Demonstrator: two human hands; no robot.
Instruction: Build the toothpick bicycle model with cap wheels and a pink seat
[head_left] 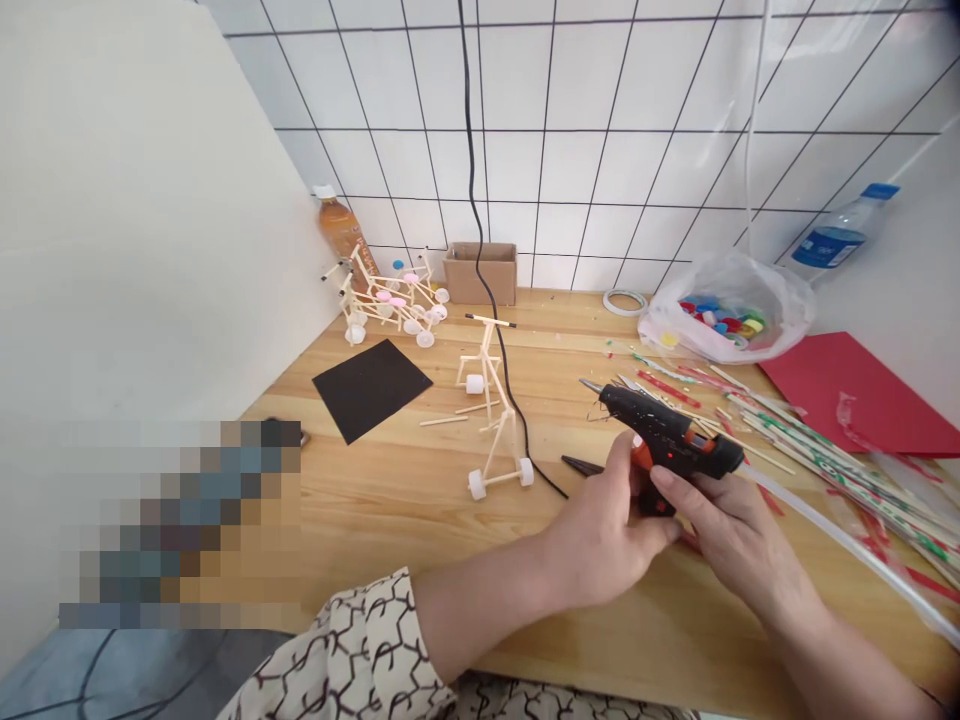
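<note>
As the left hand (600,530) and right hand (742,535) grasp the black glue gun (664,430) between their fingers (620,468), its nozzle (591,385) juts beyond them.

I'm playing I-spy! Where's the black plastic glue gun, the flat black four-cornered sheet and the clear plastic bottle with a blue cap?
Glue gun (664,425): head view, on its black body.
Black sheet (373,390): head view, on its middle.
Bottle (829,247): head view, on its blue label.
</note>
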